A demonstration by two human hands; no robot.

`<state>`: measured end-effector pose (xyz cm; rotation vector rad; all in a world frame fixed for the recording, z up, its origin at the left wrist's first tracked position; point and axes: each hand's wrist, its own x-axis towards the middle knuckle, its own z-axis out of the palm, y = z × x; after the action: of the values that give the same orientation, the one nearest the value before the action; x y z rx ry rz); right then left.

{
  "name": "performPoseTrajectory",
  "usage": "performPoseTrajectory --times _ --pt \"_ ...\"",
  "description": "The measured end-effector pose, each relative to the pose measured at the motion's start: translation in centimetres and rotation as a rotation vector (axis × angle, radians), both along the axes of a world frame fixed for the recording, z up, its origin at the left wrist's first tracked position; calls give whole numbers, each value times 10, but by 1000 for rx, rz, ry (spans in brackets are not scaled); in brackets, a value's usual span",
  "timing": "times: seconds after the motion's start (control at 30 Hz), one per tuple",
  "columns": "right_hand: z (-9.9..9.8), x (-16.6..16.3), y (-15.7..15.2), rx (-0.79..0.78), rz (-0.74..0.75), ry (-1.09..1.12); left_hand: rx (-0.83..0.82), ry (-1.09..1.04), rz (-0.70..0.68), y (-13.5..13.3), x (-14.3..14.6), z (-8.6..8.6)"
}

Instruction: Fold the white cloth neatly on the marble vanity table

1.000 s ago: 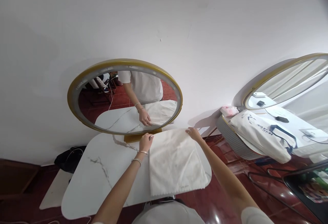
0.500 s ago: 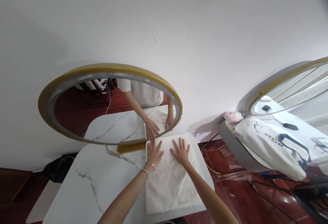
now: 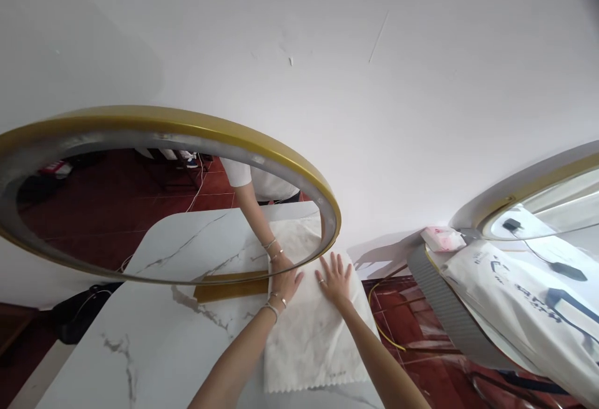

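we rest our right hand point(image 3: 335, 279) flat on the white cloth point(image 3: 313, 346), fingers spread, gripping nothing; the cloth lies on the marbled table point(image 3: 154, 340) below the gold-rimmed mirror point(image 3: 168, 197). our left hand point(image 3: 285, 285) touches its left edge, fingertips hidden, so we cannot tell whether they grasp. a printed bag point(image 3: 510, 297) lies near a pink-and-white packet point(image 3: 443, 239); we cannot see inside either.

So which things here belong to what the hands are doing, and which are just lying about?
In use:
white cloth, under the left hand and right hand
veined table beneath it

Apparently just nearby:
nearer mirror
pink packet
printed white bag
black item, lower left
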<state>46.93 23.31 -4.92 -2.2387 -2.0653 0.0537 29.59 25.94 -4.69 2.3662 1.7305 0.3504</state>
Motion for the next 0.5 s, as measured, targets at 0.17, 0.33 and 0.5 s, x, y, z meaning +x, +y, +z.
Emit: performPoseTrajectory --times 0.17,0.33,0.5 --pt "-6 1 -25 108 -19 57 71 -16 -21 -49 23 5" --pt "-37 -1 -124 274 -1 91 263 -41 -89 -166 -7 -31" --pt "-49 -3 -170 272 44 56 353 49 -95 -206 -30 -57"
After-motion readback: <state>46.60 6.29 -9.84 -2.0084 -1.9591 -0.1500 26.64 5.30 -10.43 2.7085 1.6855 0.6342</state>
